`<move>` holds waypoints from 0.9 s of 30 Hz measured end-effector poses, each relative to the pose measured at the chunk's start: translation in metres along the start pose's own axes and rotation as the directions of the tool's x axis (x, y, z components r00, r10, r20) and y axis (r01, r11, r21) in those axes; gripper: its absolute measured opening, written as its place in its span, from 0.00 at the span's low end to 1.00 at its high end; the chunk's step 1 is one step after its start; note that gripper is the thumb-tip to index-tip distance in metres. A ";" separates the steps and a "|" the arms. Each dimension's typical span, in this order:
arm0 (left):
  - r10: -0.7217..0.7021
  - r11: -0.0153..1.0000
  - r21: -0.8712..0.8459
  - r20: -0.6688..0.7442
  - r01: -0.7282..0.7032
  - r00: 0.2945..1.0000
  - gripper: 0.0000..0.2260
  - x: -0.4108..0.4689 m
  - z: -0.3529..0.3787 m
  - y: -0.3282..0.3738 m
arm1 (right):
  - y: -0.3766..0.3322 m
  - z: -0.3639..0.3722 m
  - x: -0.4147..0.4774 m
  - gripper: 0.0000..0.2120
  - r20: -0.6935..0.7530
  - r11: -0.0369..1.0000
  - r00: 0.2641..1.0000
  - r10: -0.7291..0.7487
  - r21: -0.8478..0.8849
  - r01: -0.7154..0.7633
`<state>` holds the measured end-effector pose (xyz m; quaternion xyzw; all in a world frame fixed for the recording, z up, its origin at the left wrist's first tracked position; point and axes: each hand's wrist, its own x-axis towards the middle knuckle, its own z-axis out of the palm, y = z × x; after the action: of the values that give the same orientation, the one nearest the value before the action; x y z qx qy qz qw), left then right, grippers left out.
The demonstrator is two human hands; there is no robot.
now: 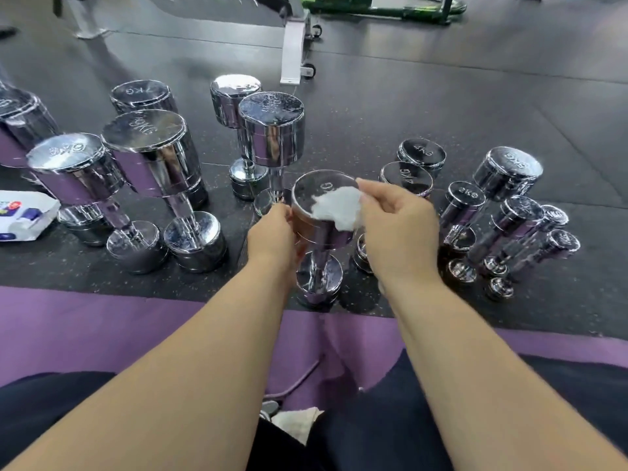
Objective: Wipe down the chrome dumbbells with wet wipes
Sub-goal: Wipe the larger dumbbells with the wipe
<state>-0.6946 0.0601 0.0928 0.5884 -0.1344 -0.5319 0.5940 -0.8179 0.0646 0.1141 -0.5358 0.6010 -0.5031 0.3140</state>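
A chrome dumbbell [314,195] stands upright on the black rubber floor right in front of me. My left hand [272,232] grips the side of its upper head. My right hand [396,226] pinches a crumpled white wet wipe [339,207], which lies on the flat top face and drapes over its right edge. Several larger chrome dumbbells [149,154] stand upright to the left and behind, and several smaller ones [503,205] stand to the right.
A wet-wipe pack [23,215] lies at the left edge. A used white wipe [295,423] rests between my legs on a purple mat [102,328]. A bench leg with wheels [295,52] and a green frame [384,5] stand farther back.
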 end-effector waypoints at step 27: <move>-0.346 0.914 0.317 0.283 0.254 0.894 0.09 -0.027 -0.017 -0.008 | 0.027 0.018 -0.010 0.18 0.495 0.455 0.690 0.529 0.520 -0.723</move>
<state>-0.6959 0.0926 0.0938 0.5793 -0.2112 -0.6860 0.3862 -0.8080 0.0672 0.0813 -0.1798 0.4793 -0.4570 0.7274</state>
